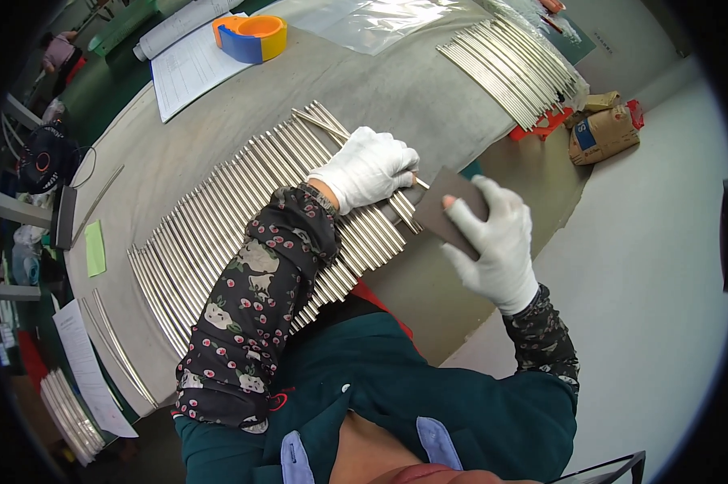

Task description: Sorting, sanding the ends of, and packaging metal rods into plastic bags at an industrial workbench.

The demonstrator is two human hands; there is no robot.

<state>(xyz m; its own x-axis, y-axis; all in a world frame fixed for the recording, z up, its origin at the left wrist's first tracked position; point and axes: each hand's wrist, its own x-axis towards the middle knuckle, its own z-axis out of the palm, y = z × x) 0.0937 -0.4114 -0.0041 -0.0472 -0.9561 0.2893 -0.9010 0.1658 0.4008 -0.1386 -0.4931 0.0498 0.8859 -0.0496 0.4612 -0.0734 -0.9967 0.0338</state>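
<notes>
A row of slim, shiny metal rods (227,218) lies side by side on the grey table. My left hand (372,169), in a white glove with a bare fingertip showing, is closed over the row's right part. It grips one metal rod (320,126) that slants across the others; the rod's other end comes out on the right side of my fist. Held in my gloved right hand (497,242) is a flat, dark grey-brown rectangular pad (453,206), possibly an abrasive one. The pad is at the tip of the gripped rod; whether they touch I cannot tell.
A second batch of rods (505,68) lies at the far right, near clear plastic film (372,24). Farther back are a tape roll (251,39) and papers (190,77). A green note (95,248) and loose rods (122,347) lie left. A brown sack (606,133) stands beyond the table.
</notes>
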